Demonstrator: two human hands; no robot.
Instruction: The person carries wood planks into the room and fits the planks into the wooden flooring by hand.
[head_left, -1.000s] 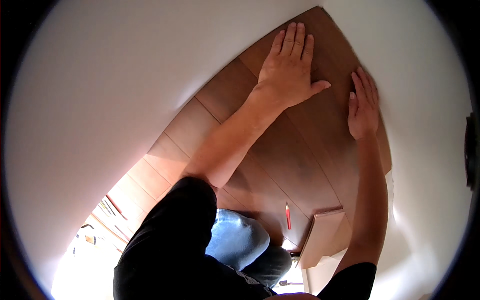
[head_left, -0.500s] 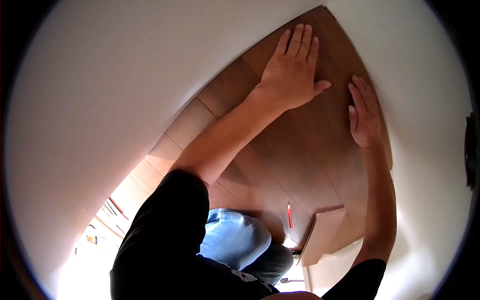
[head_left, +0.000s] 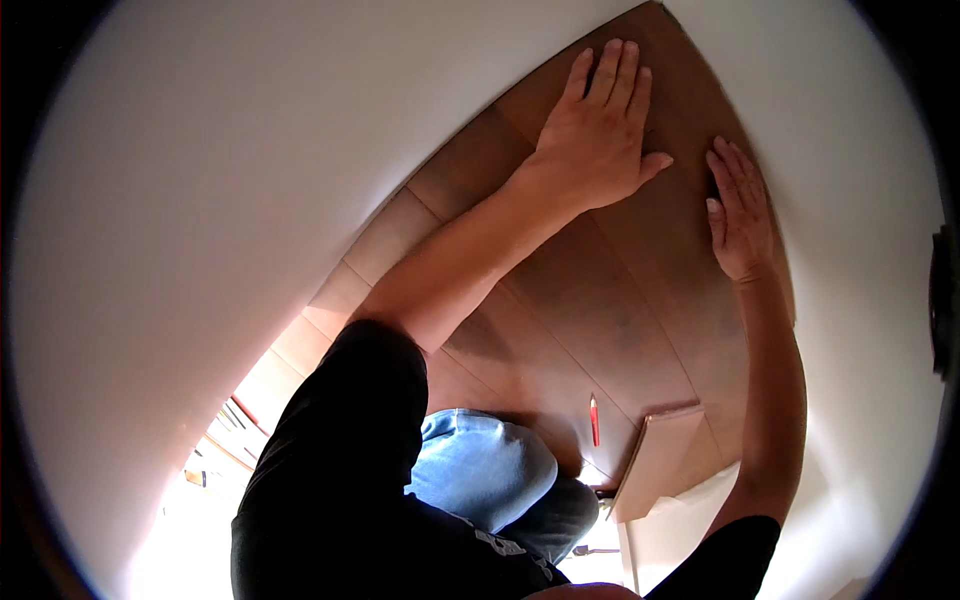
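Note:
My left hand [head_left: 595, 140] lies on the brown wooden floor planks [head_left: 620, 290] close to the far corner, fingers stretched out and thumb out to the side. Nothing is gripped in it. My right hand [head_left: 740, 205] rests on the planks along the right-hand edge, beside the wall, with its fingers extended and no object held. A red pencil [head_left: 595, 422] lies on the floor below my hands. A short loose board [head_left: 655, 455] rests near it, at the lower right.
White walls [head_left: 220, 220] border the planks on the left and right [head_left: 865, 300], meeting at the far corner. My denim-covered knee [head_left: 485, 465] is at the bottom centre. Several strips and small items [head_left: 215, 450] sit in bright light at the lower left.
The view has shifted slightly, so the corner and pencil appear farther right. My right hand has slid slightly back from the corner. My left hand stays spread on the planks.

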